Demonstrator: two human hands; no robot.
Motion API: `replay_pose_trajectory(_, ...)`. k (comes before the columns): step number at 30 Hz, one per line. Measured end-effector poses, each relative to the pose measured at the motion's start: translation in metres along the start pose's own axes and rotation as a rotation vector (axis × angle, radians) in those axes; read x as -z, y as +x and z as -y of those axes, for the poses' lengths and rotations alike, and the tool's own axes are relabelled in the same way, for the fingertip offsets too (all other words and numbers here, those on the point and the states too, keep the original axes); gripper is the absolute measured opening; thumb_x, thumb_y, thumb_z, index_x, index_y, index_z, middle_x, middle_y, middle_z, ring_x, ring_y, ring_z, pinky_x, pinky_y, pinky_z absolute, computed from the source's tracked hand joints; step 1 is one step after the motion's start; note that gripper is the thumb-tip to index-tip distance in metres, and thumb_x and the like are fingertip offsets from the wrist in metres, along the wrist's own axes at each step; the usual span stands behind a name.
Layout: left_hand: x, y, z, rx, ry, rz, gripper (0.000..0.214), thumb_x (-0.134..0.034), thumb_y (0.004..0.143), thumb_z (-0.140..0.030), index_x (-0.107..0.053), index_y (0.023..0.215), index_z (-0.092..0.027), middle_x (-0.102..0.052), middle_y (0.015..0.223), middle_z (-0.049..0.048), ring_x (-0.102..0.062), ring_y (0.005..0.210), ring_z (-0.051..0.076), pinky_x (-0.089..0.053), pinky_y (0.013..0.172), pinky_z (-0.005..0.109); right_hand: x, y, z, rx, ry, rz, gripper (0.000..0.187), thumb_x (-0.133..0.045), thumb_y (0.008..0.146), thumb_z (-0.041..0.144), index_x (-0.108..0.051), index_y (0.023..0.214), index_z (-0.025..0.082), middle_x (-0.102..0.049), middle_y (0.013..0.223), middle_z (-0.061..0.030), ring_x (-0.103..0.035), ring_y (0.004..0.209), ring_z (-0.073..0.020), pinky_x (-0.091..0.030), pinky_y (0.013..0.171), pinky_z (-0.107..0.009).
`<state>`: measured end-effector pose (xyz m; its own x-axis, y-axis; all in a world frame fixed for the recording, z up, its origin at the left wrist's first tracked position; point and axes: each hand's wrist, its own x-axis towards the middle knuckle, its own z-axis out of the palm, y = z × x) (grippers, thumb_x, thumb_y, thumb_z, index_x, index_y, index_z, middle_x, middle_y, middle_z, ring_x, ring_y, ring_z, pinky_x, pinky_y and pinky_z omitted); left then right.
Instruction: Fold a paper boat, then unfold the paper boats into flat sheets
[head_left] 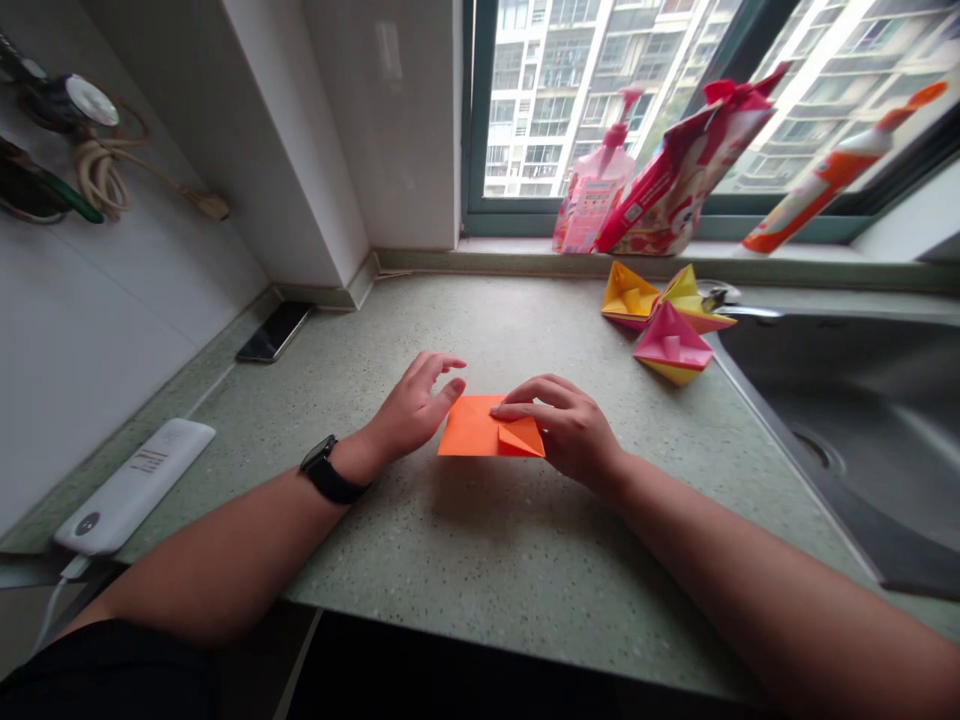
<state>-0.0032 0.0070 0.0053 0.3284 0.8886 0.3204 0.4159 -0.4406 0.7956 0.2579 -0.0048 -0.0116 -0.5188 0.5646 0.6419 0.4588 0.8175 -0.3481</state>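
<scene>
Three folded shapes (670, 347) lie well beyond the orange paper (472, 432).

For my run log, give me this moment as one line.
left hand: open, at orange paper left edge | right hand: fingers pressing folded corner | paper: flat on countertop

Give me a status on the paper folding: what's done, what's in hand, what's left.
Done: three folded paper shapes sit on the counter beside the sink. In hand: the orange paper lies flat with one corner flap folded in; the right hand presses on it, the left hand at its left edge. Left: this sheet looks far from matching those shapes.
</scene>
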Motion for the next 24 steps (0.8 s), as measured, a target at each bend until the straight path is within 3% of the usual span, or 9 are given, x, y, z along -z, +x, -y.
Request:
replay_pose_trajectory(3,0.003,-0.002,-0.005,-0.219,0.066,0.009,0.039,-0.047,0.110,-0.054,-0.067,0.121,-0.023,-0.068,0.128,0.0116,-0.062,0.124,0.027,-0.047,0.113,0.049,-0.001,-0.002,-0.002,-0.041,-0.100,0.050,0.024,-0.061,0.102,0.019,-0.082,0.107,0.030,-0.078,0.100,-0.0050,-0.068,0.091,-0.0211,-0.055,0.084,-0.039)
replay_pose_trajectory(6,0.004,-0.007,-0.011,-0.397,0.149,0.138,0.050,-0.070,0.095,-0.065,-0.067,0.124,-0.024,-0.069,0.129,0.0119,-0.063,0.123,0.030,-0.048,0.113,0.050,-0.003,-0.004,-0.003,-0.033,-0.165,0.078,0.023,-0.062,0.103,0.021,-0.083,0.105,0.029,-0.077,0.099,-0.0060,-0.066,0.089,-0.0216,-0.052,0.084,-0.039)
replay_pose_trajectory(8,0.001,-0.010,-0.013,-0.470,0.248,0.211,0.059,-0.083,0.086,-0.062,-0.066,0.128,-0.024,-0.069,0.133,0.0129,-0.064,0.123,0.031,-0.048,0.112,0.050,-0.004,-0.004,-0.002,-0.026,-0.209,0.084,0.022,-0.062,0.103,0.021,-0.083,0.100,0.027,-0.076,0.098,-0.0071,-0.064,0.088,-0.0217,-0.050,0.082,-0.038)
replay_pose_trajectory(9,0.000,-0.011,-0.013,-0.487,0.296,0.237,0.056,-0.083,0.088,-0.056,-0.066,0.130,-0.024,-0.070,0.132,0.0130,-0.064,0.122,0.031,-0.048,0.110,0.050,-0.004,-0.004,-0.002,-0.025,-0.230,0.089,0.022,-0.062,0.102,0.020,-0.082,0.097,0.026,-0.075,0.097,-0.0075,-0.063,0.087,-0.0217,-0.049,0.082,-0.038)
replay_pose_trajectory(12,-0.004,-0.013,-0.012,-0.477,0.426,0.283,0.031,-0.072,0.096,-0.028,-0.068,0.126,-0.023,-0.075,0.124,0.0105,-0.067,0.113,0.029,-0.050,0.102,0.047,-0.005,-0.005,-0.002,-0.037,-0.271,0.112,0.021,-0.063,0.100,0.018,-0.080,0.091,0.024,-0.074,0.095,-0.0079,-0.061,0.085,-0.0218,-0.048,0.080,-0.037)
replay_pose_trajectory(15,-0.004,-0.012,-0.010,-0.411,0.528,0.276,0.023,-0.064,0.091,-0.012,-0.071,0.110,-0.022,-0.077,0.114,0.0082,-0.068,0.105,0.028,-0.050,0.094,0.043,-0.006,-0.005,-0.003,-0.047,-0.287,0.120,0.018,-0.064,0.098,0.017,-0.078,0.089,0.023,-0.074,0.095,-0.0083,-0.060,0.084,-0.0218,-0.048,0.079,-0.037)
replay_pose_trajectory(20,-0.003,-0.011,-0.006,-0.330,0.602,0.264,0.019,-0.061,0.090,-0.009,-0.072,0.099,-0.021,-0.077,0.103,0.0059,-0.069,0.095,0.024,-0.050,0.088,0.039,-0.006,-0.004,-0.004,-0.041,-0.252,0.136,0.019,-0.064,0.095,0.015,-0.079,0.096,0.025,-0.075,0.097,-0.0077,-0.063,0.087,-0.0227,-0.050,0.081,-0.038)
replay_pose_trajectory(24,-0.005,-0.011,-0.007,-0.299,0.587,0.284,0.012,-0.063,0.095,-0.017,-0.073,0.089,-0.020,-0.075,0.093,0.0054,-0.067,0.085,0.021,-0.048,0.079,0.035,-0.007,-0.004,-0.004,-0.094,-0.233,0.190,0.015,-0.065,0.095,0.018,-0.077,0.095,0.026,-0.075,0.094,-0.0063,-0.065,0.085,-0.0223,-0.051,0.081,-0.038)
